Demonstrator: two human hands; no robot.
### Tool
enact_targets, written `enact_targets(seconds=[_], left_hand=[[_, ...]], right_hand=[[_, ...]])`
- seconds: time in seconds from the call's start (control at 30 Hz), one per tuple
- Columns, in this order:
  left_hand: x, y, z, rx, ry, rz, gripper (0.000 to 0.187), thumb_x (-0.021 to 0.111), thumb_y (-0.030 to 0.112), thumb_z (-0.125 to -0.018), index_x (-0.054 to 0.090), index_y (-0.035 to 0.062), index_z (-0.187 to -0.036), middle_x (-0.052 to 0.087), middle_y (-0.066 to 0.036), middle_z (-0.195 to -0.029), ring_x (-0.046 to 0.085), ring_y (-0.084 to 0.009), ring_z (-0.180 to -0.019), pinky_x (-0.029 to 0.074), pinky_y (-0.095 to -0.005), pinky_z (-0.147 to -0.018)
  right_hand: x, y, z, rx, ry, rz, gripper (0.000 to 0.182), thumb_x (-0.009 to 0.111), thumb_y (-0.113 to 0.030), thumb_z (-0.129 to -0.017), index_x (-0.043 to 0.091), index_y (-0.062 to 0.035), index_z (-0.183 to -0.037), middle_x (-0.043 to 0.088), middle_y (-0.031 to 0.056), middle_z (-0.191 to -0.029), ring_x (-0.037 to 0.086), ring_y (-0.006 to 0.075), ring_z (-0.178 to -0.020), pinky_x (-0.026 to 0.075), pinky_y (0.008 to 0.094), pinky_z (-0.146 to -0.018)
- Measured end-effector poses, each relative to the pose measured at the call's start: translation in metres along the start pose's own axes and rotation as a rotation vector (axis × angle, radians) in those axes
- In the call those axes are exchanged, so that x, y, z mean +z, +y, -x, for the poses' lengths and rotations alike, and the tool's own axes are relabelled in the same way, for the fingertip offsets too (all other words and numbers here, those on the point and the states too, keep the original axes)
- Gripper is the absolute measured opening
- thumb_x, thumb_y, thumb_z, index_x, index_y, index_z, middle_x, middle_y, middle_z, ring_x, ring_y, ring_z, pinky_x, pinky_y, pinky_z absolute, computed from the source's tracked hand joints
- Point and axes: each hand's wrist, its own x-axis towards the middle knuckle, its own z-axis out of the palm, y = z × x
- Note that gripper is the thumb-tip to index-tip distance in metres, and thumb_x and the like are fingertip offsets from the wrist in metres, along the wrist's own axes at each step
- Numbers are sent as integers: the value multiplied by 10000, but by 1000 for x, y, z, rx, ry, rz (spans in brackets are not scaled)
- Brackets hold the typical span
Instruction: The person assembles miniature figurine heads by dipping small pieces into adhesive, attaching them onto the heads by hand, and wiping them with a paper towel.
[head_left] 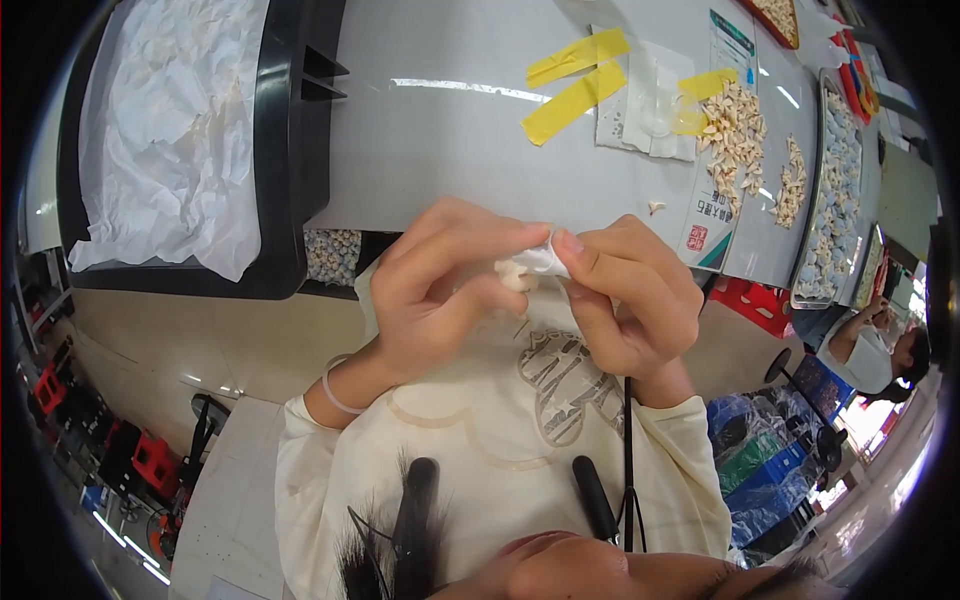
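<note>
Both hands are close together in front of the chest, near the table's front edge. My left hand (437, 285) is closed in a pinch on a small cream-coloured piece (513, 277), with a rounded, lumpy shape. My right hand (632, 295) is closed on a crumpled white scrap (543, 260), too small to tell whether it is tissue or cloth. The scrap touches the cream piece, and my left fingertips reach it too. Beyond my right hand lies a pile of similar small cream pieces (735, 135) on the table. One loose piece (656, 207) sits apart from the pile.
A black tray (292, 150) lined with crumpled white paper (170, 140) stands at the left. Yellow tape strips (575, 103) and a white packet (650, 110) lie on the grey table (430, 150). A tray of bluish-white pieces (832, 200) and another person (865, 350) are at the right.
</note>
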Motion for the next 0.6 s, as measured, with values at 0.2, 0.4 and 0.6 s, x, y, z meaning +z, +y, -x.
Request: enact_targets(seconds=[0.2,0.4,0.6], left_hand=[[0,-5,1,-69,48,214,338,668,58,-690,591,-21,-1010,539,-78,-900,497,-115,-768,387,-219,-662],[0,1,-1,-15,56,145,312,653,78,-720,584,-31,-1004,521,-67,-897,493,-101,-766,389,-205,-665],[-17,0,2,89,113,96,318,652,82,-725,565,-38,-1006,521,-106,-953,518,-128,-826,411,-222,-719]], right_hand=[[-1,3,-2,-20,244,96,370,580,126,-561,617,0,-907,585,77,-662,522,178,-496,368,246,-439],[3,-3,-3,-251,-88,205,419,593,59,-503,595,-16,-915,554,74,-676,441,145,-452,336,239,-408],[3,7,-7,-270,-89,242,381,602,41,-515,624,-3,-893,562,69,-691,447,146,-459,334,243,-407]])
